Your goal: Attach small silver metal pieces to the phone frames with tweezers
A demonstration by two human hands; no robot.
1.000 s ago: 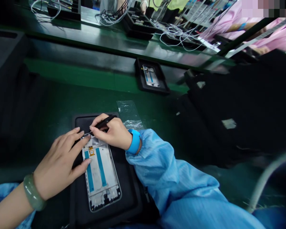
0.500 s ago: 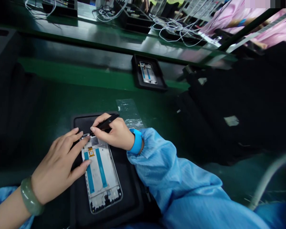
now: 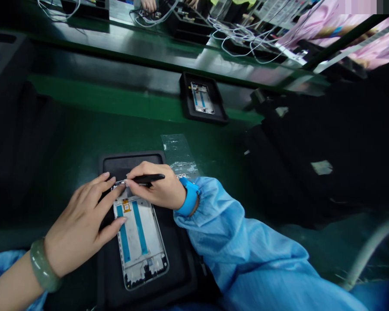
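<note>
Right hand (image 3: 158, 190): grip pinched shut around a black tool (image 3: 149, 178), whose tip met the top edge of the phone frame (image 3: 139, 242).
Left hand (image 3: 81, 224): grip wide and holding nothing, with forefinger and thumb pressed to the frame's left side.
Frame: lay in a black tray (image 3: 181, 268) on the green desk (image 3: 68, 142), with a clear plastic sheet (image 3: 178, 151) just beyond.
Farther off: a second tray (image 3: 186, 103), well apart.
Handling, as it looked: fine work, best served by a low, steady tip and a bracing hand.

White phone frame (image 3: 139, 242) lies flat in tray (image 3: 132, 163), tweezers (image 3: 147, 177) at top.
</note>
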